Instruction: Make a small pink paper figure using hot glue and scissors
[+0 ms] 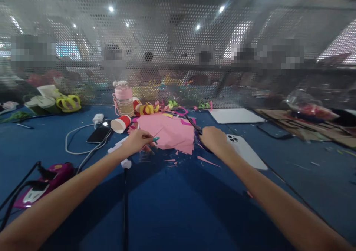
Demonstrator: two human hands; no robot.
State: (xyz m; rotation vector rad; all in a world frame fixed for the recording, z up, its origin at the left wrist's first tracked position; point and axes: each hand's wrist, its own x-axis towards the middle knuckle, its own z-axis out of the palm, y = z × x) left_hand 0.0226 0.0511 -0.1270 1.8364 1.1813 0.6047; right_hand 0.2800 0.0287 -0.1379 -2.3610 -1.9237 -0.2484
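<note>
My left hand (138, 139) pinches a small teal piece (156, 138) at the left edge of a stack of pink paper (175, 134). On the other side of the stack, my right hand (213, 138) is closed around dark-handled scissors (196, 126), whose blades point up and left toward the paper. Thin pink scraps (208, 161) lie just below the stack. A red and white paper cup (121, 124) rests on its side behind my left hand. Part of the scissors' handle is hidden by my right fingers.
Left: a black phone (99, 132) with white cable, a purple power strip (52, 180), a pink bottle (124, 99). Right: a white phone (247, 151), a white sheet (236, 115), cardboard (311, 126). A perforated metal screen (172, 39) stands behind the blue table (167, 214).
</note>
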